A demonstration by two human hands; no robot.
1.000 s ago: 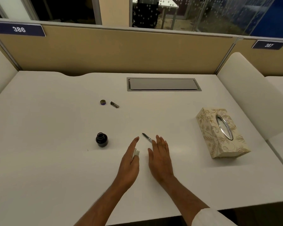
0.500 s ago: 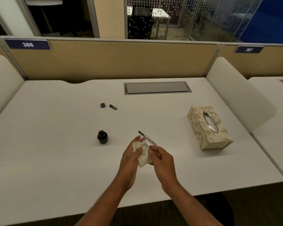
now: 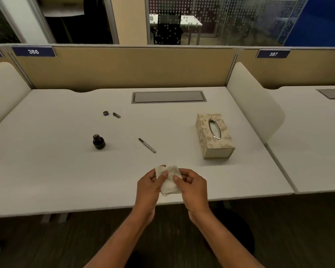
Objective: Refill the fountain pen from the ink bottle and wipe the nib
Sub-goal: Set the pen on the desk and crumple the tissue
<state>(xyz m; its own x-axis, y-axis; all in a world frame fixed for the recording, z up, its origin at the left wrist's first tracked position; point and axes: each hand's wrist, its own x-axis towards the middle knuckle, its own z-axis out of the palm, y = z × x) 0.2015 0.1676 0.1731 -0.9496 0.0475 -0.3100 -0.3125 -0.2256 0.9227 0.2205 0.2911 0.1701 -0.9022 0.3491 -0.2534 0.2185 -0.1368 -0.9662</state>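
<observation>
A folded white tissue (image 3: 169,181) is held between both hands above the desk's front edge. My left hand (image 3: 150,185) pinches its left side and my right hand (image 3: 191,185) pinches its right side. The slim dark fountain pen (image 3: 147,145) lies alone on the white desk (image 3: 46,171), beyond the hands. The open dark ink bottle (image 3: 98,141) stands left of the pen. Further back lie the bottle's small round cap (image 3: 105,113) and a short dark pen part (image 3: 116,115).
A patterned tissue box (image 3: 214,135) sits at the right of the desk. A grey cable hatch (image 3: 168,96) is set in the desk near the back partition. White curved dividers stand at both sides.
Both hands rested near the pen a second ago. They picked up the tissue and drew back toward the front edge, leaving the pen on the desk. The camera pulled back too.
</observation>
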